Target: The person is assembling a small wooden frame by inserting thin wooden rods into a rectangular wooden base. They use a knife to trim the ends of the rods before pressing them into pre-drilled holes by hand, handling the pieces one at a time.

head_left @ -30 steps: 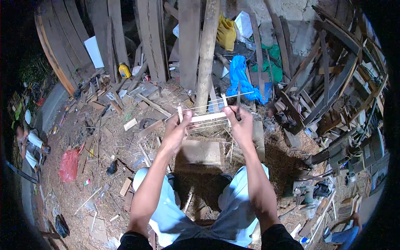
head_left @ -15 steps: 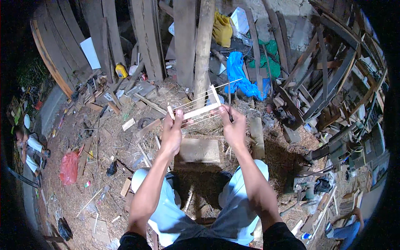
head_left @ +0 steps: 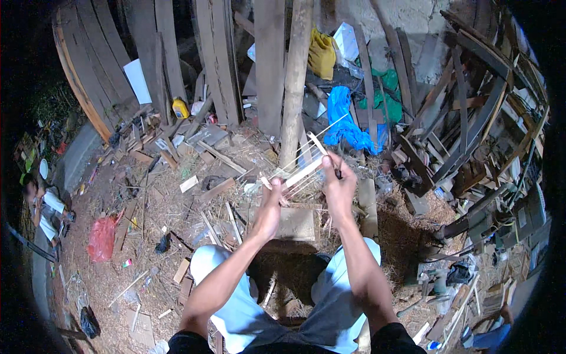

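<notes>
A small frame of pale wood strips with several thin sticks running through it is held up in front of me, tilted up to the right. My left hand pinches its left end between thumb and fingers. My right hand grips the right end, thumb along the strip. Something dark also sits in the right fingers; its kind is hidden. Below the hands a flat wooden block lies on the ground before my knees.
Wood offcuts and shavings litter the ground. A wooden post and leaning planks stand ahead, near a blue plastic sheet. Scrap wood is piled at right. A red plastic bag and another person are at left.
The frame has come lower and nearer, and its right end is tilted up more. Both hands moved with it, keeping their grip. The long dark rod seen upright at my right hand no longer shows.
</notes>
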`<control>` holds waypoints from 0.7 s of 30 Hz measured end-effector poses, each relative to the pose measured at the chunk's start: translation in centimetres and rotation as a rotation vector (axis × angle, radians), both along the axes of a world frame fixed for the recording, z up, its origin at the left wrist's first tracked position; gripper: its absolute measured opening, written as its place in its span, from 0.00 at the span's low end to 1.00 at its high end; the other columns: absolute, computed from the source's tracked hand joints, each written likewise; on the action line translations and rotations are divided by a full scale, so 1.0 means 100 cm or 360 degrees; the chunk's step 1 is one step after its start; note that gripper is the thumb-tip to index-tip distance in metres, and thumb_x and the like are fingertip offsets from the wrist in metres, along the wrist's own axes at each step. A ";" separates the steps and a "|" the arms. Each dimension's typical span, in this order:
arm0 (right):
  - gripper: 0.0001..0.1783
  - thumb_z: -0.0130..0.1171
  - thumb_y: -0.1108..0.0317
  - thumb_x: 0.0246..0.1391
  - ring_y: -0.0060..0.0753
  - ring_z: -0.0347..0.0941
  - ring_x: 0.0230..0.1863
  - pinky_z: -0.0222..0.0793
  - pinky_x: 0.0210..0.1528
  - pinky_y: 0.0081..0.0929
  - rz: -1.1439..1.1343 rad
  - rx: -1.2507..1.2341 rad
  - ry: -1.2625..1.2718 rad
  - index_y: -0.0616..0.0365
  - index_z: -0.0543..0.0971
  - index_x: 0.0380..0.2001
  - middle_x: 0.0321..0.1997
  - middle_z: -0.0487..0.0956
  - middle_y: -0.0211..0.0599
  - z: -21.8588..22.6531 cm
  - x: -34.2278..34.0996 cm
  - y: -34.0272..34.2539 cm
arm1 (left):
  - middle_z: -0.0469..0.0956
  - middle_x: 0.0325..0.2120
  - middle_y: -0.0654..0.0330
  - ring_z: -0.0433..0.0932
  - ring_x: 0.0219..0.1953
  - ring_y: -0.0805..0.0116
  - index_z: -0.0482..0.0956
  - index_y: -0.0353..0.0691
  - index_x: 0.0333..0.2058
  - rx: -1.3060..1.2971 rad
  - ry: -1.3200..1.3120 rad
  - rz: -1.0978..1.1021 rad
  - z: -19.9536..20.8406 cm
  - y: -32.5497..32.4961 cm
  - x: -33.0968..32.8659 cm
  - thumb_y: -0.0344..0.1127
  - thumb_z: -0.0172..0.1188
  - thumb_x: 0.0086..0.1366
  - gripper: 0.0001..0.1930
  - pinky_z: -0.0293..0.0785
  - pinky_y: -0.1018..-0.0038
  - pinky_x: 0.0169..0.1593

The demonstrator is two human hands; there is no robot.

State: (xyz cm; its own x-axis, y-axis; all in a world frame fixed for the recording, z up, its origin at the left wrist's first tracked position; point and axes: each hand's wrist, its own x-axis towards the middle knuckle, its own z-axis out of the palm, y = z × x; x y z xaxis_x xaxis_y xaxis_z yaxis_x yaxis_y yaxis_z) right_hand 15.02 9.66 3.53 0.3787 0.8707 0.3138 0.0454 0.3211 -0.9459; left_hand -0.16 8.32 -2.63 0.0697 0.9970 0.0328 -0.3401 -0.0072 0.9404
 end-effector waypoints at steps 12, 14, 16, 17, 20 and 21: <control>0.13 0.58 0.60 0.52 0.11 0.60 0.22 0.53 0.20 0.17 0.0229 -0.0213 -0.0332 0.58 0.80 0.34 0.22 0.74 0.22 -0.024 0.034 0.009 | 0.75 0.39 0.58 0.75 0.40 0.69 0.71 0.37 0.47 0.0192 0.0422 -0.0023 0.054 0.013 -0.035 0.41 0.48 0.67 0.16 0.69 0.74 0.44; 0.12 0.57 0.60 0.53 0.09 0.56 0.16 0.46 0.14 0.15 0.0240 -0.0339 -0.0092 0.57 0.79 0.32 0.18 0.71 0.20 -0.015 0.037 0.006 | 0.74 0.42 0.57 0.74 0.43 0.69 0.71 0.37 0.48 0.0138 0.0346 -0.0149 0.047 0.014 -0.051 0.39 0.49 0.66 0.16 0.69 0.73 0.47; 0.11 0.57 0.59 0.54 0.08 0.53 0.14 0.44 0.13 0.14 0.0234 -0.0481 0.0104 0.57 0.78 0.32 0.19 0.70 0.19 -0.012 0.046 0.007 | 0.74 0.43 0.57 0.73 0.45 0.68 0.70 0.38 0.49 0.0180 0.0449 -0.0229 0.042 0.010 -0.055 0.39 0.49 0.66 0.16 0.68 0.73 0.49; 0.11 0.57 0.59 0.54 0.07 0.51 0.14 0.42 0.13 0.13 0.0228 -0.0546 0.0204 0.56 0.78 0.32 0.19 0.70 0.18 -0.009 0.049 0.007 | 0.74 0.44 0.57 0.72 0.47 0.68 0.70 0.38 0.50 0.0207 0.0501 -0.0271 0.046 0.008 -0.054 0.39 0.49 0.66 0.16 0.67 0.73 0.50; 0.10 0.56 0.60 0.55 0.06 0.50 0.15 0.44 0.13 0.11 0.0197 -0.0562 0.0430 0.56 0.77 0.33 0.22 0.71 0.19 -0.002 0.045 0.006 | 0.72 0.47 0.58 0.69 0.50 0.67 0.67 0.36 0.53 0.0099 0.0381 -0.0305 0.048 -0.002 -0.042 0.33 0.52 0.64 0.19 0.64 0.71 0.54; 0.10 0.56 0.60 0.55 0.06 0.50 0.15 0.44 0.13 0.10 0.0203 -0.0567 0.0466 0.56 0.76 0.33 0.23 0.71 0.19 -0.002 0.044 0.005 | 0.71 0.47 0.58 0.69 0.50 0.67 0.66 0.35 0.53 0.0090 0.0319 -0.0302 0.048 -0.004 -0.038 0.33 0.53 0.64 0.19 0.63 0.70 0.55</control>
State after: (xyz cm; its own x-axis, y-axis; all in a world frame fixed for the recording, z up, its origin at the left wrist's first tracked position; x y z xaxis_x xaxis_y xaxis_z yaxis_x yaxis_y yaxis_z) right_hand 19.41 10.14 3.28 0.2895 0.9501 -0.1166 -0.2584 -0.0397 -0.9652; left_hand -3.92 7.92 2.13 0.2659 0.9624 0.0550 -0.1478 -0.0156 0.9889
